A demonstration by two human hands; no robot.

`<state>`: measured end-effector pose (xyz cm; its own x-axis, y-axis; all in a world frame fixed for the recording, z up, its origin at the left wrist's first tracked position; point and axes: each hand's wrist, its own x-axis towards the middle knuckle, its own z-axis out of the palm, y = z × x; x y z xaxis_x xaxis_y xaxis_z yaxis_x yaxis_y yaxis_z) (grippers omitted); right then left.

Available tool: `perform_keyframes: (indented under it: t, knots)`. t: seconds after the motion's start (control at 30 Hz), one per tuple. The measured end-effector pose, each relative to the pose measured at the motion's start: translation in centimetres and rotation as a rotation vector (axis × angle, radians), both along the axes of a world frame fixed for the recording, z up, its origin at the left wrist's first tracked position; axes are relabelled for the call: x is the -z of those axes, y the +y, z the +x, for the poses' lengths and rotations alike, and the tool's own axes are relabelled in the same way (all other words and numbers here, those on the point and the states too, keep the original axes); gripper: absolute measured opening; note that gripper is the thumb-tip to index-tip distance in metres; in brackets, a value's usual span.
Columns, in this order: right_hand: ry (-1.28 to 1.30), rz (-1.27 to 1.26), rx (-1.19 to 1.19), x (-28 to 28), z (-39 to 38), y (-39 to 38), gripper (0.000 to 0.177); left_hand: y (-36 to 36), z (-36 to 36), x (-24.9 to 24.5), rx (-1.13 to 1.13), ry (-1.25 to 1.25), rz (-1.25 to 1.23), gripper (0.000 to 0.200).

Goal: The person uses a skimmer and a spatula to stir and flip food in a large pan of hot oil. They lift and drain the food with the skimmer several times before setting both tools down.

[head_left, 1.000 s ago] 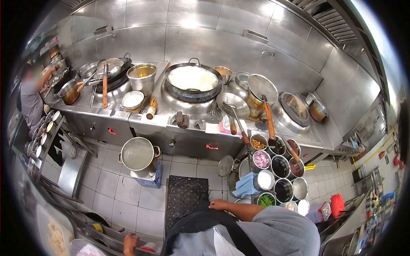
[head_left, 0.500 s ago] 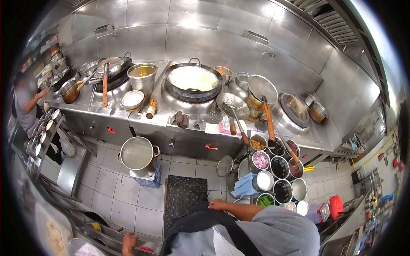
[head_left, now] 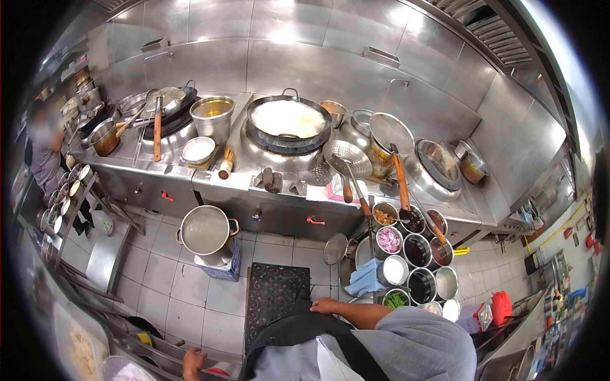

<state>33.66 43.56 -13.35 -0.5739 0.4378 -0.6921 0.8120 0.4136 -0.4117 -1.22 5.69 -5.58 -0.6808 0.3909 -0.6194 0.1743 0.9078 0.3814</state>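
Observation:
My right hand rests against the dark apron at the bottom centre, its fingers curled together and no object showing in it. Lower left, my left hand lies at the metal counter edge with its fingers apart, holding nothing. Ahead of me, a large wok with pale, foamy contents sits on the stove. A tall pot of cloudy liquid stands on a blue crate on the floor. To the right are several tubs, among them sliced onions and chopped greens.
A perforated ladle, a brush and a steel oil pot stand along the stove. A black mat covers floor tiles. A co-worker stands at the far left, and a blue cloth hangs beside the tubs.
The co-worker at the far left has changed posture, with an arm drawn in towards the body. The view has shifted very slightly. My hands have stayed in place.

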Motion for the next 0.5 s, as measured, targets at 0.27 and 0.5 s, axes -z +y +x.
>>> perform_keyframes:
  t: [0.27,0.5]
  knots:
    - [0.036,0.028,-0.009,0.2,0.1,-0.1,0.044,-0.4,-0.3,1.3,0.007,0.017,-0.006,0.045]
    - [0.004,0.003,-0.007,-0.3,-0.1,-0.1,0.045,-0.8,-0.6,2.2,0.023,0.047,-0.001,0.043]
